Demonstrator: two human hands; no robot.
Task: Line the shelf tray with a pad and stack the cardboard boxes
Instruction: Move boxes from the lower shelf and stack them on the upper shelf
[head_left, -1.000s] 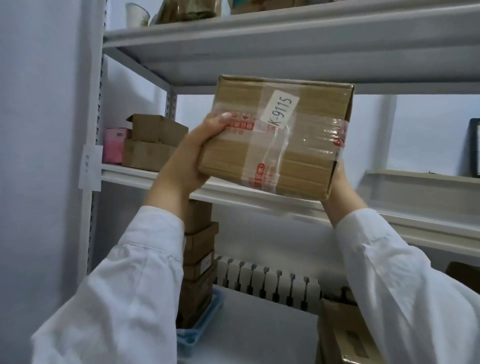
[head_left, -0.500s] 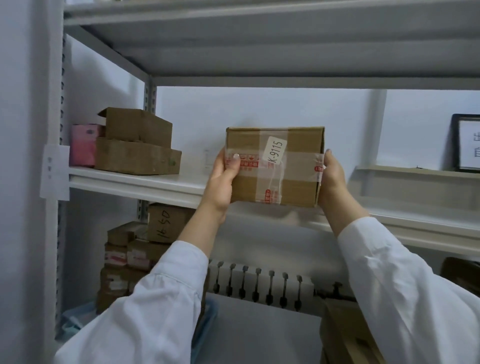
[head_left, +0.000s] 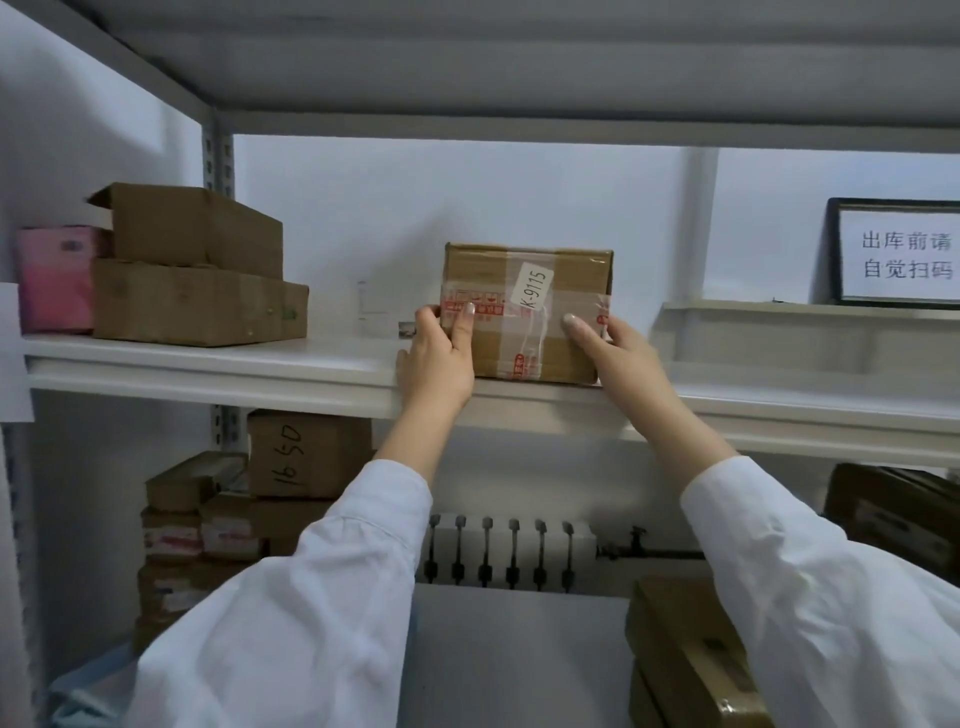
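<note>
Gripping the taped cardboard box (head_left: 524, 332) from both sides, we have it upright on the white shelf (head_left: 208, 358), its bottom edge close to the front lip and roughly midway along the board. Our left hand (head_left: 439, 358) curls round the box's left edge with the thumb laid on the front face. Our right hand (head_left: 615, 348) does the same on the right edge, thumb across the clear tape. A white label (head_left: 536, 285) reading K-9115 is stuck aslant on the front. Well apart to the left on the same shelf, a smaller brown box (head_left: 192, 228) sits on a wider brown box (head_left: 197, 304), with a pink package (head_left: 54, 278) just beside them. A framed sign (head_left: 898, 252) stands on a ledge to the right. Below, a hand-numbered box (head_left: 306, 452) tops a pile of others, and a white radiator (head_left: 509, 551) runs along the wall.
</note>
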